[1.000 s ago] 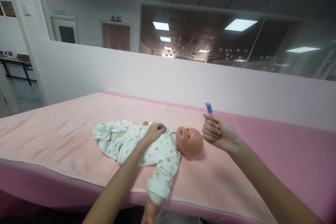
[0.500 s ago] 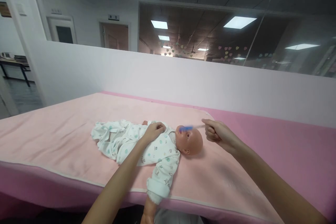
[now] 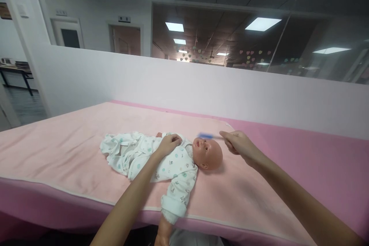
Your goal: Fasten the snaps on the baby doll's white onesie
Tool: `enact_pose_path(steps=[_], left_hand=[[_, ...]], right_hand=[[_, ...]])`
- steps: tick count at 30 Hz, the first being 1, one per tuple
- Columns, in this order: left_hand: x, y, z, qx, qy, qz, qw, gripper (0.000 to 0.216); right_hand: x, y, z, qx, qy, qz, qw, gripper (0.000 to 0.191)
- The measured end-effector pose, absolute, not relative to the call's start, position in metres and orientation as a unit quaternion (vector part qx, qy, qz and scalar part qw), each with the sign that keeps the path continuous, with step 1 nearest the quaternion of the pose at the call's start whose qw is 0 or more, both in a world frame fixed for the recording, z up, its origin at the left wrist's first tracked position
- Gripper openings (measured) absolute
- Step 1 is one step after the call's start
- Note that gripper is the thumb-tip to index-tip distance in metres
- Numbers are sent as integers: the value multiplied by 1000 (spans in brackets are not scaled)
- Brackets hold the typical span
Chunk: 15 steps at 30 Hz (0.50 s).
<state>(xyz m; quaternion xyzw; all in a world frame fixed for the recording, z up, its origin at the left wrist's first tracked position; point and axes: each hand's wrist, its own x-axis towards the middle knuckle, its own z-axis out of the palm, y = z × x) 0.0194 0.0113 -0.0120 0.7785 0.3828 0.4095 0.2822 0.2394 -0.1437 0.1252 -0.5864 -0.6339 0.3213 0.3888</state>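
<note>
A baby doll [image 3: 175, 161] in a white patterned outfit lies on its back, its bald head [image 3: 211, 154] to the right and one arm hanging over the near edge. My left hand [image 3: 170, 144] rests on the doll's chest, fingers loosely bent, with no object visible in it. Beyond the head, my right hand [image 3: 236, 143] is closed around the thin handle of a stick with a blue end [image 3: 205, 136]. That blue end is smeared by motion and appears just above the far side of the doll's face; whether it touches cannot be told.
A peach sheet [image 3: 72, 142] covers the pink padded surface [image 3: 325, 157]. Behind it runs a low white wall [image 3: 201, 88] with glass above. At the far left stands a table [image 3: 17, 70] with things on it.
The blue end has moved from across the doll's face to its far side, uncovering the mouth and eyes. My right hand has shifted slightly; my left hand stays put.
</note>
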Motion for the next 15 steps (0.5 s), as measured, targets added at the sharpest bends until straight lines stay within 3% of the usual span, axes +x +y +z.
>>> enact_pose_path(steps=[7,15], left_hand=[[19,10,-10,781,378,414,277,24],[19,9,-11,780,375,416,280,24]], right_hand=[[237,-138,116,-592,-663,253,381,48],[237,-137,119,-593,-645,276,396,48]])
